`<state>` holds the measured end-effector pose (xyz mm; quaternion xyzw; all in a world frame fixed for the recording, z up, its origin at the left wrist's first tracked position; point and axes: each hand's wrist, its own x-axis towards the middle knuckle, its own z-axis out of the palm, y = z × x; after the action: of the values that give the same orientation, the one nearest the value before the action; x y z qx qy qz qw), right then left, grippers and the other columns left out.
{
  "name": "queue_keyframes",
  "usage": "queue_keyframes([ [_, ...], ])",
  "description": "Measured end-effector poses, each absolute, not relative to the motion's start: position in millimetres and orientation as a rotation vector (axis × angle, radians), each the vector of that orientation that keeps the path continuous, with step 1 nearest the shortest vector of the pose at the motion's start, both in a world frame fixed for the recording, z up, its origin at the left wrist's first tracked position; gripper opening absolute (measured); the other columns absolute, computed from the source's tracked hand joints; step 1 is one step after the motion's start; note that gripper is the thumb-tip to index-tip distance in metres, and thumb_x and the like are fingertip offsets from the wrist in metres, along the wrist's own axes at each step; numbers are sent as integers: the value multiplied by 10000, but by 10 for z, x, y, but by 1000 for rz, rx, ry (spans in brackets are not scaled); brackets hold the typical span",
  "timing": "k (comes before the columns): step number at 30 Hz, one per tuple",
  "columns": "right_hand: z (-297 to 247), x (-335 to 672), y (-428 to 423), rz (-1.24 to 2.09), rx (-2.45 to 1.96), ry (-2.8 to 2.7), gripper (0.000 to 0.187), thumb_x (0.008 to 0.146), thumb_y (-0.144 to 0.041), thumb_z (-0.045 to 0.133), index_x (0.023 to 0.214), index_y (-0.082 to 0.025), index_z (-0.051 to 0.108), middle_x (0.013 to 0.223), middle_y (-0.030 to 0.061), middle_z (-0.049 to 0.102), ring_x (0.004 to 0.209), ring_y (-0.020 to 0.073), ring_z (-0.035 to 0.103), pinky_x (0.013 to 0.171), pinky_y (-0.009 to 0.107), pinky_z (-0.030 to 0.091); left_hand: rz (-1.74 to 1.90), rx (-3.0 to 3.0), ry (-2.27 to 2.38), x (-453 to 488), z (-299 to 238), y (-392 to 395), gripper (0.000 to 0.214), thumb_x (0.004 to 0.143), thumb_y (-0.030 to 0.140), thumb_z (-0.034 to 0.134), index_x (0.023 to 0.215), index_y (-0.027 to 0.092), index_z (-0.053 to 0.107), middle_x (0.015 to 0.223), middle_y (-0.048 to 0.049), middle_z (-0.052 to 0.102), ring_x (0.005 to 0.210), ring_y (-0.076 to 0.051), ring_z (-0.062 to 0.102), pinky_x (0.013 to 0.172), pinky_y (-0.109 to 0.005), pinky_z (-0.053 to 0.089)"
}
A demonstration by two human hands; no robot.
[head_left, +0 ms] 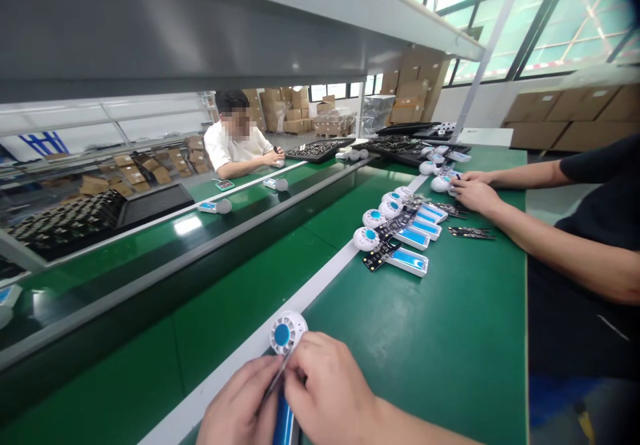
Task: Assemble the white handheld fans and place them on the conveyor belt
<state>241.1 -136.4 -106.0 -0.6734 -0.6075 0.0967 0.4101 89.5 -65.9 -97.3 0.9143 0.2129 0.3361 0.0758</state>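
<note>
Being pinched by the left hand and right hand, the thin dark flat board, probably stiff but fragile, is best held by its edges; a light-looking white plastic device with round vented head is set with its blue-faced handle between them.

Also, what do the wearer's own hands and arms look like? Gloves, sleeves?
Left hand and right hand: both ungloved, no rings or markings visible. The visible stretch of right forearm has no sleeve or watch; left forearm is out of frame.
</note>
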Motion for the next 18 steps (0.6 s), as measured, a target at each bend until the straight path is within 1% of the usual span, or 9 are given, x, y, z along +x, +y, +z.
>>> queue_keyframes([
  [2, -1047, 2409, -1369, 260, -1730, -1542, 116, 745, -140, 527, 646, -197, 545, 717, 10, 643, 695, 163, 592, 665, 273, 406, 932, 2670, 733, 893, -974, -674, 215, 968, 248, 488, 1021, 212, 693, 940, -38, 777, 781, -124, 763, 695, -126, 601],
  [4, -1033, 2406, -1372, 272, -1783, -1547, 117, 740, -139, 530, 643, -197, 561, 717, 13, 652, 698, 168, 600, 662, 277, 411, 914, 2653, 752, 893, -980, -687, 216, 971, 255, 489, 1035, 218, 692, 949, -36, 777, 787, -123, 763, 697, -127, 603],
  [9, -1008, 2409, -1371, 284, -1865, -1572, 120, 731, -137, 528, 632, -196, 564, 721, 23, 664, 699, 177, 611, 658, 283, 427, 1012, 2799, 593, 884, -1005, -683, 247, 976, 241, 459, 1078, 211, 682, 965, -45, 773, 818, -138, 761, 727, -164, 615],
  [12, -1003, 2414, -1366, 273, -1877, -1598, 132, 736, -137, 519, 624, -196, 555, 696, 20, 649, 669, 174, 596, 633, 284, 427, 1047, 2864, 523, 854, -1015, -662, 247, 968, 226, 474, 1104, 196, 678, 1002, -63, 768, 858, -154, 758, 755, -183, 618],
  [15, -1021, 2414, -1374, 203, -1824, -1644, 140, 760, -132, 504, 654, -194, 571, 698, 23, 637, 658, 174, 580, 622, 288, 430, 1042, 2893, 483, 827, -1006, -655, 253, 962, 234, 494, 1129, 192, 678, 1035, -73, 765, 888, -167, 754, 770, -192, 618],
  [18, -1057, 2408, -1391, 90, -1724, -1739, 169, 809, -133, 478, 700, -181, 599, 729, 43, 636, 678, 188, 570, 631, 302, 442, 986, 2904, 515, 814, -978, -669, 263, 964, 253, 492, 1138, 200, 682, 1036, -65, 768, 875, -167, 756, 761, -188, 617],
])
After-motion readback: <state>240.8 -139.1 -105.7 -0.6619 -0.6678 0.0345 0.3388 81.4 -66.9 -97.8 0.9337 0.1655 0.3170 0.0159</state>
